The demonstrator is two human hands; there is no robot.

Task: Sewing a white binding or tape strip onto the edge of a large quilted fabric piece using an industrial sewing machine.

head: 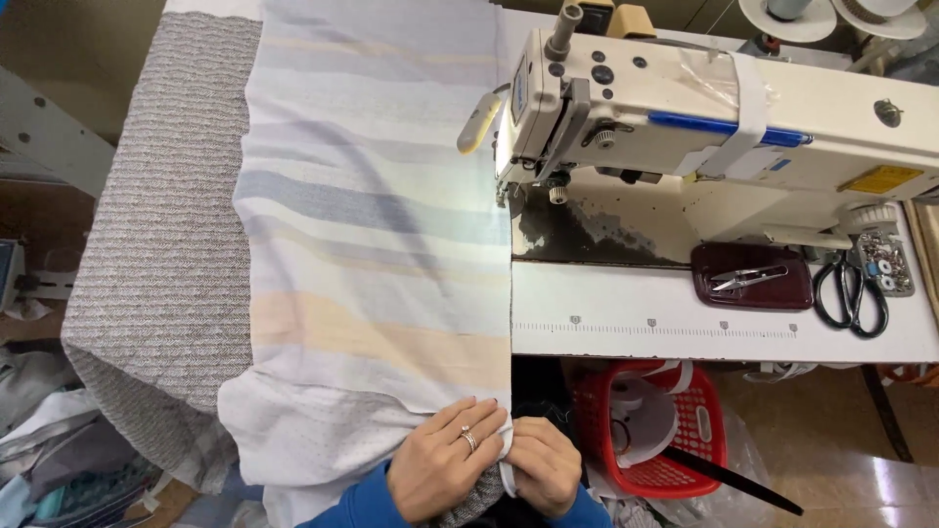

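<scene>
Two layers of cloth cover the left part of the desk [685, 328]: a grey knitted fabric [156, 244] hangs over the left edge, and a pale striped fabric [372, 225] lies on top of it, running from the far edge to the near edge with its straight right side ending just beside the machine. At the near edge, the left hand [445, 464], in a blue sleeve and wearing a ring, pinches the near right corner of the striped fabric between fingers and thumb. The right hand [543, 464] touches it, fingers curled closed on the same corner and on a narrow white strip there. Farther right, a cream sewing machine [724, 127] stands along the far edge. In front of its base lies a dark red tray [782, 288] holding small metal snips [745, 278], then black-handled scissors [853, 293] near the right edge. Below the near edge, a red plastic basket [675, 469] sits on the floor with white strips inside.
</scene>
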